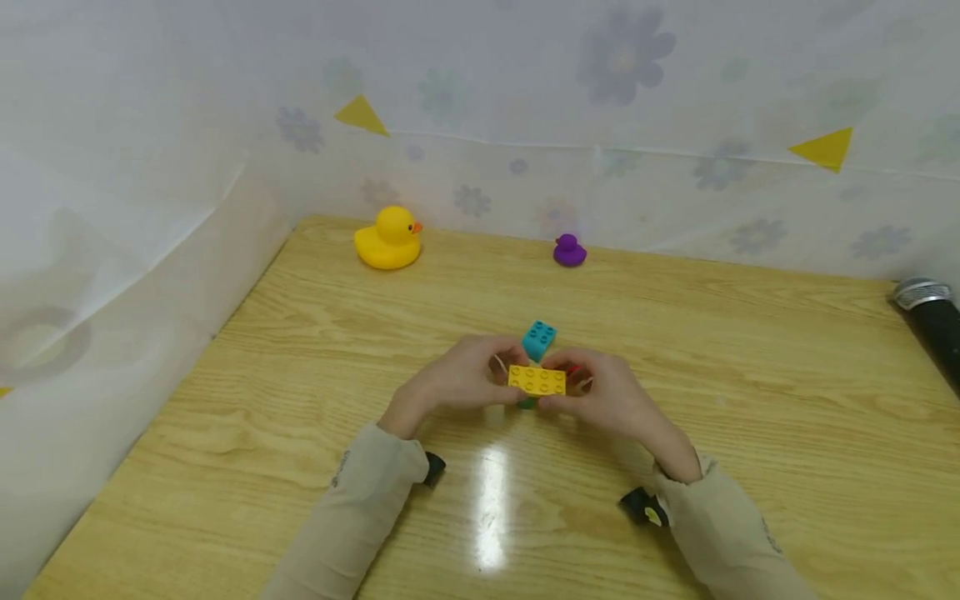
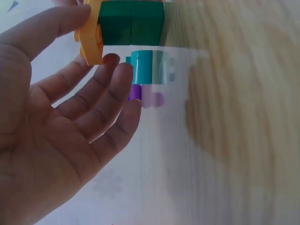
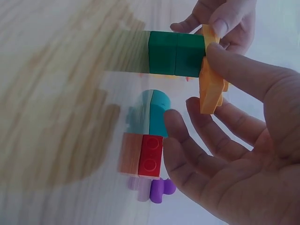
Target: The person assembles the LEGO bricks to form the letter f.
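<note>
A studded yellow toy brick (image 1: 537,380) is pinched at one end by my left hand (image 1: 480,373) and at the other by my right hand (image 1: 600,392). Under it stands a stack of two green bricks (image 3: 176,54), its top against the yellow brick's underside. From above, only a sliver of green brick (image 1: 527,403) shows. In both wrist views the thumbs press the near side of the yellow brick, while the lower fingers spread loosely. Just behind the hands are a teal brick (image 1: 539,339) and a red brick (image 3: 151,156), which my right hand mostly hides in the head view.
A big yellow duck (image 1: 388,240) and a small purple duck (image 1: 570,251) sit along the table's back edge, before a flowered curtain (image 1: 480,108). At the far right lies a microphone (image 1: 933,329). Black wrist devices (image 1: 643,507) protrude from the sleeves over the wooden table (image 1: 300,467).
</note>
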`<state>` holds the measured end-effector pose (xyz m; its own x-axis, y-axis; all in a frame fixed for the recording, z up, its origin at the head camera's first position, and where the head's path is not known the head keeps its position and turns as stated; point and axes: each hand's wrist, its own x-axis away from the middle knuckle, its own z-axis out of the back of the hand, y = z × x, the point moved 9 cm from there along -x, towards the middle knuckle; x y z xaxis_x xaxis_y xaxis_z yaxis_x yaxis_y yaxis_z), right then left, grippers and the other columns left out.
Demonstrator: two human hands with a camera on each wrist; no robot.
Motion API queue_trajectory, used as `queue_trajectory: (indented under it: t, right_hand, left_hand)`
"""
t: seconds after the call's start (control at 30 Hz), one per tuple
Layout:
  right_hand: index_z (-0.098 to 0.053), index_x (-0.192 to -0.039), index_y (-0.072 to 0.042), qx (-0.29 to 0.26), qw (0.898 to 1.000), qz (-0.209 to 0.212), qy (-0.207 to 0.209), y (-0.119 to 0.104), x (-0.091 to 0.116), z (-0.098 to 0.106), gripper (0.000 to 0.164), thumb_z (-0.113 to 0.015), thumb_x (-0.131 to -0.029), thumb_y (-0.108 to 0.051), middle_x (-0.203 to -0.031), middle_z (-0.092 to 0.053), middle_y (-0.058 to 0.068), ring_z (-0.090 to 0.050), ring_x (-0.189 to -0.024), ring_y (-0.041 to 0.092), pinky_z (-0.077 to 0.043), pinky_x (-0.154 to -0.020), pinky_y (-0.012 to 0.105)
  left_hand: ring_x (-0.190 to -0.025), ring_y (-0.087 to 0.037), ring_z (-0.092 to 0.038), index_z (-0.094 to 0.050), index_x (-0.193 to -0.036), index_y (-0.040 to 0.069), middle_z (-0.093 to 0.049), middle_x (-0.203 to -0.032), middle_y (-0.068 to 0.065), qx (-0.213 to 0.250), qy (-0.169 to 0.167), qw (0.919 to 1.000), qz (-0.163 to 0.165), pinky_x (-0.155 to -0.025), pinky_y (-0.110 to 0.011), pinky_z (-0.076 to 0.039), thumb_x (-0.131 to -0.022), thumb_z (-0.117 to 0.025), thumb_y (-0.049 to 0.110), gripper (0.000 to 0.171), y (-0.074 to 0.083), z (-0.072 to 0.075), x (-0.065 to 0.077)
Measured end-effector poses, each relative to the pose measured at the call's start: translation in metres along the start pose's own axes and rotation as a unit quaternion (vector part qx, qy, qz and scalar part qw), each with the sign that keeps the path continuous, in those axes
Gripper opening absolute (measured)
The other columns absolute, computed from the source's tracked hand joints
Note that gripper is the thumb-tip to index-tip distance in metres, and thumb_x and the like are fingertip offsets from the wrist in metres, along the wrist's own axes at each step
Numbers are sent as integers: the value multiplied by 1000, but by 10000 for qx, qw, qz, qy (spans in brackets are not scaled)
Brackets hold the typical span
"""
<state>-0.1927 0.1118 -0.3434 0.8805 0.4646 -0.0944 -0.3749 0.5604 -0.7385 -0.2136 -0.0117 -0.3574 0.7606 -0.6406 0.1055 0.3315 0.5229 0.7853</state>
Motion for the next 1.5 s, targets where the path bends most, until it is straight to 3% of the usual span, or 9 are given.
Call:
queue_trajectory:
  t: [0.43, 0.77, 0.93, 1.07, 1.5]
  right_hand:
    - [-66, -110, -2, -53, 10000, -39, -6, 0, 0, -1, 35, -79, -80, -13, -105, -68, 10, -62, -80, 19, -54, -70, 34]
    - [-64, -114, -2, -481, 9978, -301, -344, 14, 0, 6, 34, -74, -85, -15, -107, -66, 11, -64, -86, 22, -54, -74, 34]
    - [-64, -112, 2, -722, 9954, -629, 63, 26, 1, 25, 26, -67, -90, -12, -103, -68, 13, -66, -85, 26, -54, -72, 29]
    - [-63, -113, 3, -737, 9923, -950, 306, 35, 2, 33, 28, -66, -92, -15, -111, -66, 18, -66, -89, 30, -54, -70, 29]
    - [-63, -115, 0, -369, 9891, -1391, 329, 56, 4, 30, 28, -68, -90, -13, -102, -63, 15, -65, -77, 23, -51, -62, 29]
  left_hand:
    - [-82, -13, -60, -61, -110, 10, -63, -105, 0, -33, -107, 9998, -173, -72, -23, -50, -81, -78, 16, 33, -1, -8, -4]
    - [-82, -14, -58, -61, -109, 12, -62, -106, 1, -223, -133, 9997, 14, -71, -23, -49, -81, -78, 17, 33, -3, -8, -5]
    - [-82, -15, -57, -60, -109, 12, -62, -109, -1, -245, -160, 9995, 85, -71, -23, -49, -81, -78, 18, 34, -4, -8, -4]
    - [-82, -15, -56, -60, -110, 12, -62, -107, 0, -256, -149, 9995, 125, -70, -23, -48, -81, -78, 18, 35, -4, -7, -4]
    - [-82, -15, -57, -60, -109, 14, -61, -110, -1, -131, -214, 9996, 153, -72, -23, -49, -81, -78, 18, 34, -5, -9, -4]
